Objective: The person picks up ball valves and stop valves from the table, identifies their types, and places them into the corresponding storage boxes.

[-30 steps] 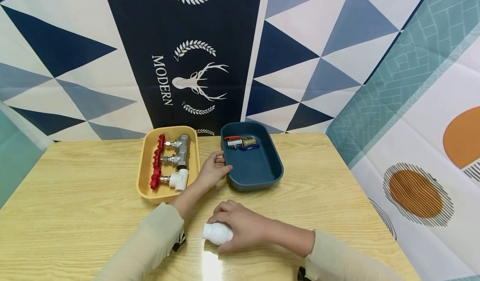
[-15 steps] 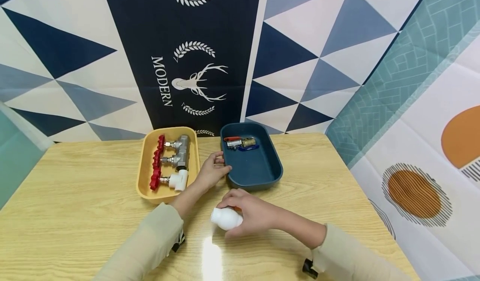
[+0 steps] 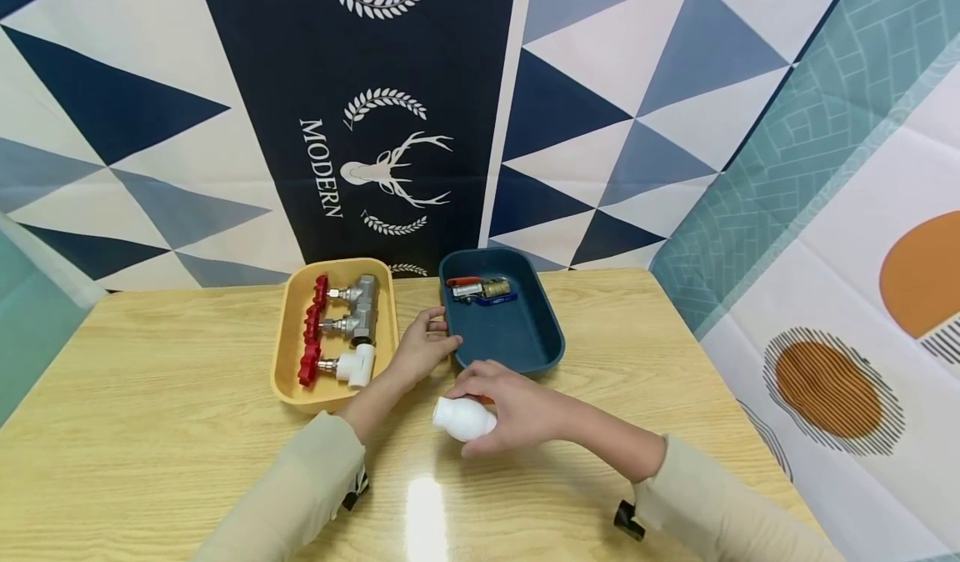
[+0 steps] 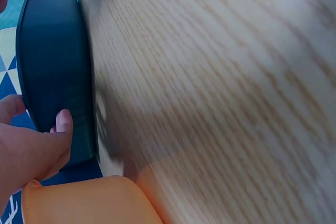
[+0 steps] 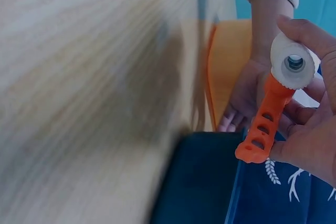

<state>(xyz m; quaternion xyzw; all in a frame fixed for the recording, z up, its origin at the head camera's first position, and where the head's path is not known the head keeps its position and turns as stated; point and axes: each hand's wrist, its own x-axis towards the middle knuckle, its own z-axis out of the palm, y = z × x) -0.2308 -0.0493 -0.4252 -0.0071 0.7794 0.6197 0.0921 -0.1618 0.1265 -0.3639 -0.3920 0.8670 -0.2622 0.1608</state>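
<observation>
My right hand [image 3: 513,403] grips a white plastic ball valve [image 3: 463,418] above the table, its open end pointing left. In the right wrist view the valve's orange lever handle [image 5: 264,124] hangs below the white body. My left hand [image 3: 422,349] holds the left side of a dark blue bin [image 3: 506,337], thumb at the rim and fingers against the outer wall [image 4: 55,66]. Inside the bin's far end lie metal ball valves [image 3: 480,289] with red and blue handles.
Left of the blue bin stands a yellow bin [image 3: 281,353] holding several red-handled valves [image 3: 360,308], metal ones and a white one. A patterned backdrop [image 3: 405,112] rises behind the wooden table [image 3: 172,429].
My right hand has lifted the white valve off the table and carried it away from me and slightly right, toward the blue bin. My left hand stays at the bin.
</observation>
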